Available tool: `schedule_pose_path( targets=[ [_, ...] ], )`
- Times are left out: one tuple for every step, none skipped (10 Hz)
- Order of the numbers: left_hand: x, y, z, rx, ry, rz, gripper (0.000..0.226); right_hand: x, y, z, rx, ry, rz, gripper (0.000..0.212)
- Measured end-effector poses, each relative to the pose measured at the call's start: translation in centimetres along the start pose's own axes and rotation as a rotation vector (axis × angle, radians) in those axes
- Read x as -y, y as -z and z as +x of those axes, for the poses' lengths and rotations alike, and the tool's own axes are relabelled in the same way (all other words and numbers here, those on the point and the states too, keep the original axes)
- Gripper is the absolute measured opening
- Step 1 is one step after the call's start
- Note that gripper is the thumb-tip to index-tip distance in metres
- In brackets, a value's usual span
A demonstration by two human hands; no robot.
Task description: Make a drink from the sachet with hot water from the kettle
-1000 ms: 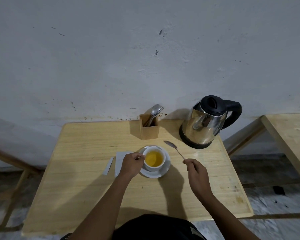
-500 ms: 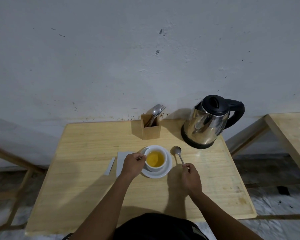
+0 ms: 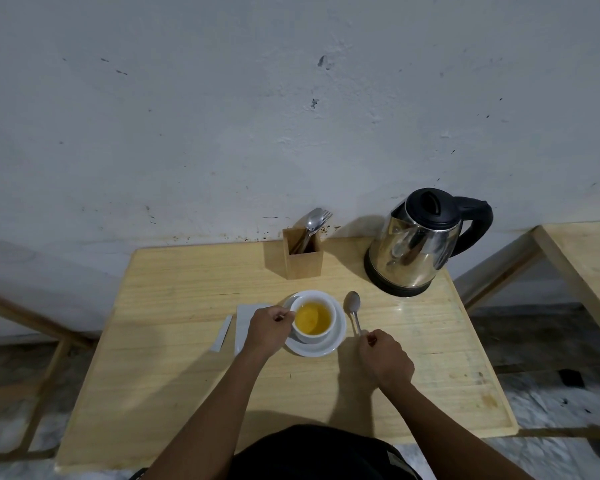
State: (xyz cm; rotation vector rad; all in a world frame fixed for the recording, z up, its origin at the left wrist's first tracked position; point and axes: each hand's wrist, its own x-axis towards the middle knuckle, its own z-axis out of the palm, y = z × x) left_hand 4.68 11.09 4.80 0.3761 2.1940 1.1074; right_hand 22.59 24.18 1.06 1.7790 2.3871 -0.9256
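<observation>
Head view: my left hand pinches the cup handle, my right hand grips the spoon lying flat beside the saucer.

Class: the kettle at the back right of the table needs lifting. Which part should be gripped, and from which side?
Grip the kettle by its black looped handle, coming from the right: the handle juts that way, clear of the steel body, probably hot.

One kettle, one cup, one saucer, one spoon on the table, one wooden holder, two paper pieces, two hands.
</observation>
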Motion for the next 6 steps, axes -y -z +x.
schedule_pose_path(
  targets=[
    [0.1, 0.0, 0.1, 0.002, 0.005, -0.003, 0.023, 0.0, 0.5, 0.0, 0.01, 0.011, -0.065, 0.03],
    [-0.1, 0.1, 0.0, 0.003, 0.008, 0.002, 0.022, -0.1, 1.1, 0.1, 0.017, 0.035, -0.066, 0.02],
    [-0.1, 0.1, 0.1, 0.01, 0.032, -0.029, 0.019, -0.1, 1.5, 0.3, 0.071, 0.069, -0.072, 0.014],
    [-0.4, 0.3, -0.2, 0.042, 0.058, -0.049, 0.025, 0.1, 2.2, 0.4, 0.12, 0.09, -0.098, 0.015],
    [-0.7, 0.7, -0.1, 0.098, 0.085, -0.032, 0.031, 0.7, 3.0, 0.6, 0.109, 0.132, -0.111, 0.02],
    [-1.7, 1.3, 0.3, 0.083, 0.08, 0.044, 0.038, 1.9, 4.1, 1.3, 0.079, 0.19, -0.051, 0.022]
  ],
)
